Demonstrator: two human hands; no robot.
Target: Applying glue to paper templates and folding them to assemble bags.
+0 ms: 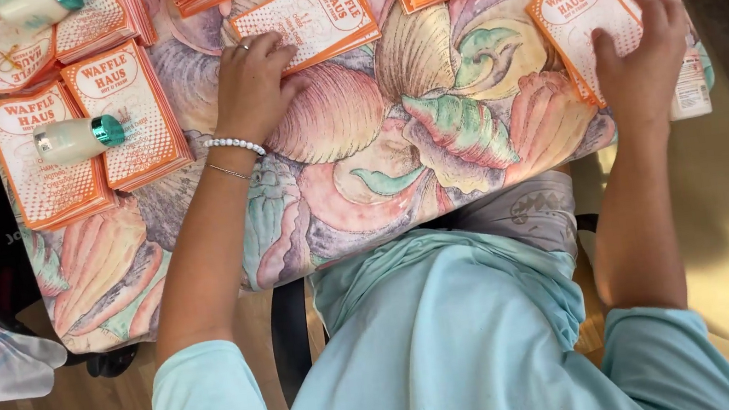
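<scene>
Bright daylight, sharp, soft shadows.

I see my left hand [252,84] on the middle paper stack [313,12], my right hand [643,59] on the right stack [578,16], and a bottle [78,138] lying on the far-left stacks [88,142].

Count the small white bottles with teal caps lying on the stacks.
2. One bottle lies on the orange-and-white stacks left of the left hand; another lies at the top-left edge, partly cut off. More may be out of frame.

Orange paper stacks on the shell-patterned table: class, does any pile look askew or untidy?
Yes. The stack under the right hand is fanned, its sheets offset at the corners. The stack under the left hand lies tilted. Nothing looks spilled or torn.
</scene>
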